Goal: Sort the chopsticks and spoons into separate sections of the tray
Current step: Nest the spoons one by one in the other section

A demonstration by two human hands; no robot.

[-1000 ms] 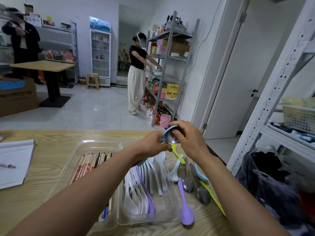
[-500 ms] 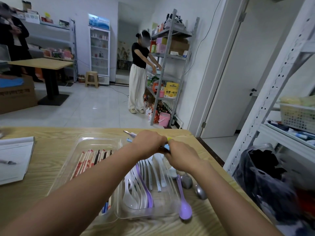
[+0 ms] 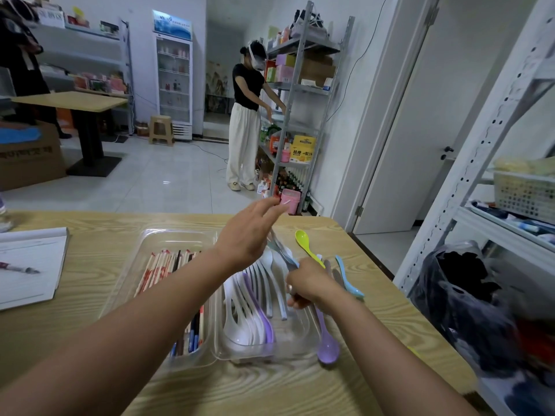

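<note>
Now the hands are separating after working together above the tray point(image 3: 126, 283). A second ago both were bunched around a metal spoon and a green spoon point(image 3: 307, 246); the green spoon is now lying loose on the tabletop near the far right edge, just beyond the tray. The left hand point(image 3: 246, 235) is lifting over the tray's far end, fingers spread and relaxed, holding nothing that can be made out. The right hand point(image 3: 309, 285) is curling around the handles of some spoons at the tray's right rim, with a metal one point(image 3: 280, 250) angling up out of the fist. The chopsticks point(image 3: 162, 271) are lying together in the left section; white spoons point(image 3: 240, 313) and one purple are lying in the right section. A purple spoon point(image 3: 326, 340) and a blue spoon point(image 3: 348, 276) are still lying outside, along the right rim. Judgement: the sort is mostly done; the loose spoons by the right rim are what is remaining for the right section.
</note>
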